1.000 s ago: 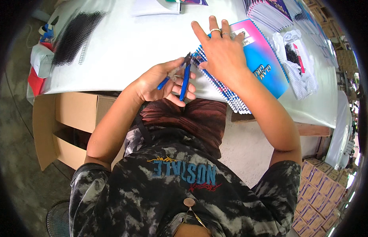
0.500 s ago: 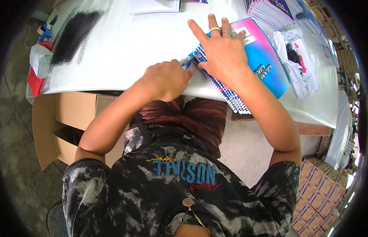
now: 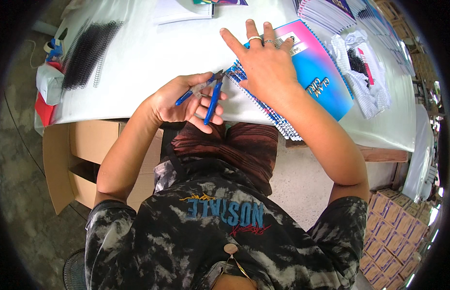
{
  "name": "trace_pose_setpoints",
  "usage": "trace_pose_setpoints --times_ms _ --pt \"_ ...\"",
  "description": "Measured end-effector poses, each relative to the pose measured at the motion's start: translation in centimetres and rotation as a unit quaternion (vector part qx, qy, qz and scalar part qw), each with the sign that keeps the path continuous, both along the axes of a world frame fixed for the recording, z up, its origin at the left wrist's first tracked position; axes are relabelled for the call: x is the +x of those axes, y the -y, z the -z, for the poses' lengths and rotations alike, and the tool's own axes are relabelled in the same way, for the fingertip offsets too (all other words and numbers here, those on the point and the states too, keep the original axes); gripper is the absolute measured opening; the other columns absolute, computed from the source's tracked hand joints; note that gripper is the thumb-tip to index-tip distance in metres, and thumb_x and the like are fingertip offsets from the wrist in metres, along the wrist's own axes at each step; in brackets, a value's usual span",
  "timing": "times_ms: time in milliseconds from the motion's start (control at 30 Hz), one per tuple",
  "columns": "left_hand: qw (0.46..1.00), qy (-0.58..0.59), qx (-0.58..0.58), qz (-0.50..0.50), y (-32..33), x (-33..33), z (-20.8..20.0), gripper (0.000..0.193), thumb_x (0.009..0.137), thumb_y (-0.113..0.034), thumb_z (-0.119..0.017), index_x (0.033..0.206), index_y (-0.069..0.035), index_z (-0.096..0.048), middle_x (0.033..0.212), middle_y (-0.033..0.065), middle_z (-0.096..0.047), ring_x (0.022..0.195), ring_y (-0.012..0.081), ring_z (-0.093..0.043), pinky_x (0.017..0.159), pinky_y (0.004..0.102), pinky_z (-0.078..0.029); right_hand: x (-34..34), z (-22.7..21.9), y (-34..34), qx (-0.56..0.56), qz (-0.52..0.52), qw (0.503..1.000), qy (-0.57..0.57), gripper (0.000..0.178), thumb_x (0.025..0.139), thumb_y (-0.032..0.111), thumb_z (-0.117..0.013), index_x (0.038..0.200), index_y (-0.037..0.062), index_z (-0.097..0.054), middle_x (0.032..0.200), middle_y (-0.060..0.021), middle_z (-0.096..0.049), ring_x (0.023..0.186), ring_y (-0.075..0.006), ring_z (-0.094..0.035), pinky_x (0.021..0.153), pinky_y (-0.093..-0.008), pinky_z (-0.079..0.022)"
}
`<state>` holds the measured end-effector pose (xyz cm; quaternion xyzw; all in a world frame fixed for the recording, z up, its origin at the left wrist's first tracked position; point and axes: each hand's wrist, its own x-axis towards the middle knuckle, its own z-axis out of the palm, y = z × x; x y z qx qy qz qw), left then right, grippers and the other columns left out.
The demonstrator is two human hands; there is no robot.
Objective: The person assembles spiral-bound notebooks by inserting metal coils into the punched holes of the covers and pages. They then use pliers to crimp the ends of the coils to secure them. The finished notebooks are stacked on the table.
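Observation:
In my left hand (image 3: pixel 172 102) is a pair of blue-handled cutting pliers (image 3: pixel 213 103), the palm turned up and the handles spread apart. Their dark jaws point at the upper-left corner of a stack of spiral notebooks (image 3: pixel 326 84) and appear to be at the ends of the coils. My right hand (image 3: pixel 272 70) lies flat on the top notebook, fingers spread, with rings on two of them. That cover is blue and pink with a white label. The stack is fanned so that several coiled edges (image 3: pixel 274 115) show along its near left side.
Black spiral coils (image 3: pixel 92 54) lie at the table's left, near a tape roll (image 3: pixel 51 48) and a white bundle (image 3: pixel 50 83). Crumpled wrapping (image 3: pixel 375 99) holds dark coil scraps on the right. More notebooks (image 3: pixel 324 14) are stacked at the back right. An open carton (image 3: pixel 58 164) stands below the left edge.
My left hand has turned from knuckles up to palm up, and the pliers' handles have come into sight, spread apart. My right hand has shifted slightly left on the notebooks.

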<state>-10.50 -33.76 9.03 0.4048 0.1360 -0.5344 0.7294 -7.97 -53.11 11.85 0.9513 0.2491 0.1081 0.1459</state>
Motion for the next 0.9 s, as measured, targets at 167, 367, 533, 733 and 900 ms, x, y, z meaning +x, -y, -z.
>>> trace_pose_setpoints --times_ms 167,367,533,733,900 --pt "0.834 0.312 0.432 0.144 0.9 -0.3 -2.1 0.047 0.095 -0.044 -0.037 0.098 0.001 -0.051 0.065 0.0066 -0.051 0.046 0.0159 -0.051 0.043 0.0286 -0.049 -0.1 -0.1 0.0 -0.012 0.003 1.000 0.003 0.100 0.063 0.035 -0.079 0.143 0.0280 -0.020 0.138 -0.0190 -0.036 0.124 -0.0409 -0.039 0.088 -0.0599 -0.042" --pt "0.951 0.180 0.214 0.134 1.0 -0.8 -2.6 0.056 0.095 -0.048 -0.032 0.113 0.003 -0.049 0.083 0.0169 -0.062 0.077 0.0277 -0.065 0.060 0.0383 -0.055 -0.1 0.3 0.1 -0.006 -0.001 1.000 0.021 0.098 0.064 0.036 -0.078 0.143 0.0280 -0.021 0.137 -0.0183 -0.037 0.124 -0.0409 -0.040 0.086 -0.0593 -0.043" --pt "0.999 -0.007 -0.051 -0.010 0.2 -0.7 0.4 0.063 0.094 -0.052 -0.028 0.115 0.004 -0.048 0.094 0.0233 -0.061 0.091 0.0372 -0.062 0.075 0.0516 -0.052 0.0 0.2 0.0 -0.018 0.003 1.000 0.021 0.096 0.065 0.037 -0.078 0.143 0.0288 -0.021 0.137 -0.0184 -0.037 0.124 -0.0406 -0.040 0.086 -0.0589 -0.043" --pt "0.994 -0.048 -0.094 -0.010 -0.4 0.2 1.0 0.064 0.095 -0.050 -0.025 0.117 0.006 -0.047 0.096 0.0242 -0.059 0.095 0.0410 -0.060 0.078 0.0575 -0.049 0.1 0.2 0.0 -0.010 0.006 1.000 0.017 0.095 0.066 0.036 -0.077 0.143 0.0292 -0.021 0.137 -0.0184 -0.038 0.124 -0.0404 -0.039 0.086 -0.0586 -0.043" --pt "0.999 -0.038 -0.034 -0.005 0.0 0.3 0.4 0.057 0.096 -0.047 -0.027 0.111 0.004 -0.049 0.081 0.0171 -0.058 0.076 0.0311 -0.063 0.065 0.0462 -0.054 0.1 0.3 0.2 -0.011 0.001 1.000 0.020 0.096 0.066 0.035 -0.077 0.143 0.0292 -0.021 0.137 -0.0182 -0.038 0.124 -0.0406 -0.039 0.086 -0.0592 -0.043"
